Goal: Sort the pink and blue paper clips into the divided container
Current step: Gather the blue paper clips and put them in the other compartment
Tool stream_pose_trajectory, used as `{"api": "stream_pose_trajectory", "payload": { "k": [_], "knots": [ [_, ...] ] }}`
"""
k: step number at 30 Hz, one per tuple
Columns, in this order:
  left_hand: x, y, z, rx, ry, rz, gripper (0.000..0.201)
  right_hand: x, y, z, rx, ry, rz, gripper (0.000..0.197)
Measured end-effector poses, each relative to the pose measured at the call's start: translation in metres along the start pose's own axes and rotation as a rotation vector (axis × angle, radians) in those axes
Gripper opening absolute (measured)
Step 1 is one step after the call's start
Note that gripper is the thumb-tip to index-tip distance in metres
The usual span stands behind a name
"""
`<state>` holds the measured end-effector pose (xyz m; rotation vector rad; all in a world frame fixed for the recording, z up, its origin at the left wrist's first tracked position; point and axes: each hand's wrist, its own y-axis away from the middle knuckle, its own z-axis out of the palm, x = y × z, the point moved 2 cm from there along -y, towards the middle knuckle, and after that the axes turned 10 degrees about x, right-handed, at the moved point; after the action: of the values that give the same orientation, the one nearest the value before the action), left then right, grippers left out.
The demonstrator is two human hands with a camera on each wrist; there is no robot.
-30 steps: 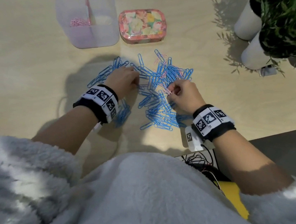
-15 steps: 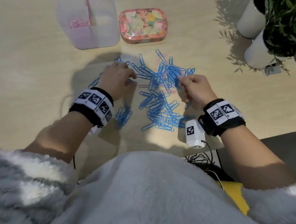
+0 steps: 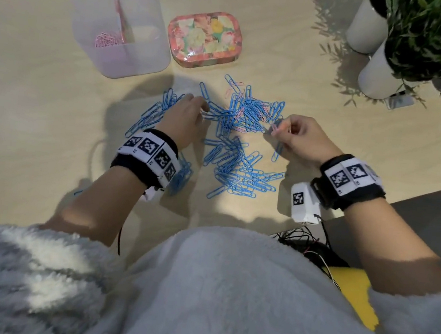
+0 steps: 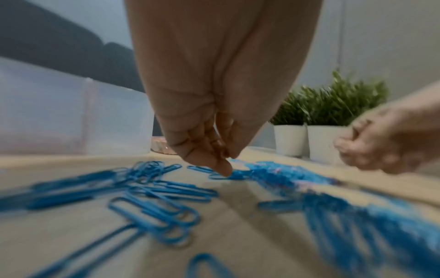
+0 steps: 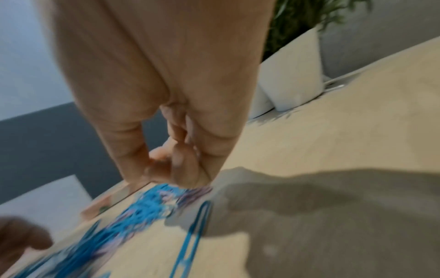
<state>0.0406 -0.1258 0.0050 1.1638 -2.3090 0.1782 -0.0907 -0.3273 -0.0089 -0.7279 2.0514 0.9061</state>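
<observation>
A loose pile of blue paper clips (image 3: 241, 141) lies mid-table, with a few pink paper clips (image 3: 237, 115) mixed into its far part. The clear divided container (image 3: 147, 53) stands at the far left, and its left compartment holds pink clips (image 3: 105, 39). My left hand (image 3: 200, 106) rests on the pile's left side, fingers pointing down, one fingertip pressing a blue clip (image 4: 218, 176). My right hand (image 3: 277, 128) is at the pile's right edge and pinches a pink clip (image 3: 274, 130). A blue clip (image 3: 278, 150) trails below it; whether it hangs from the pink one I cannot tell.
A floral tin (image 3: 205, 38) sits just right of the container. Two white plant pots (image 3: 377, 72) stand at the far right. The table's edge runs diagonally close behind my right wrist, with cables (image 3: 300, 236) and a yellow object (image 3: 351, 293) below it.
My right hand has drawn rightward out of the pile's middle, holding a pink clip. My left hand has shifted slightly forward over the pile's left side.
</observation>
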Motion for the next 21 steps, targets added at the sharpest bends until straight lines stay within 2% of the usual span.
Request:
{"api": "stream_pose_trajectory", "payload": {
  "k": [3,5,9,10,11,13,16,18,21],
  "knots": [
    [0.016,-0.002,0.008,-0.045,0.176,-0.004,0.027,0.0,0.0,-0.019,-0.023,-0.137,0.068,0.016],
    [0.031,-0.001,0.021,-0.108,0.212,0.019,0.025,0.004,-0.001,-0.024,-0.01,-0.168,0.131,0.019],
    [0.039,0.005,0.042,-0.152,0.052,0.155,0.019,0.003,0.0,-0.024,0.083,-0.399,0.308,0.028],
    [0.036,0.006,0.043,-0.158,0.001,0.189,0.016,0.003,0.001,-0.022,0.101,-0.394,0.32,0.027],
    [0.031,0.008,0.043,-0.172,-0.034,0.207,0.015,0.004,-0.001,-0.02,0.126,-0.342,0.309,0.027],
    [0.018,0.013,0.037,-0.198,-0.063,0.217,0.014,0.008,-0.005,-0.017,0.177,-0.145,0.193,0.026],
    [0.001,0.02,0.025,-0.228,-0.075,0.197,0.012,0.014,-0.01,-0.01,0.179,0.217,0.002,0.012],
    [-0.001,0.02,0.018,-0.183,-0.058,0.172,0.01,0.014,-0.009,-0.007,0.174,0.392,-0.042,0.016],
    [0.011,0.008,0.017,-0.054,-0.009,0.147,0.011,0.011,-0.009,-0.001,0.134,0.465,-0.105,0.009]
  ]
}}
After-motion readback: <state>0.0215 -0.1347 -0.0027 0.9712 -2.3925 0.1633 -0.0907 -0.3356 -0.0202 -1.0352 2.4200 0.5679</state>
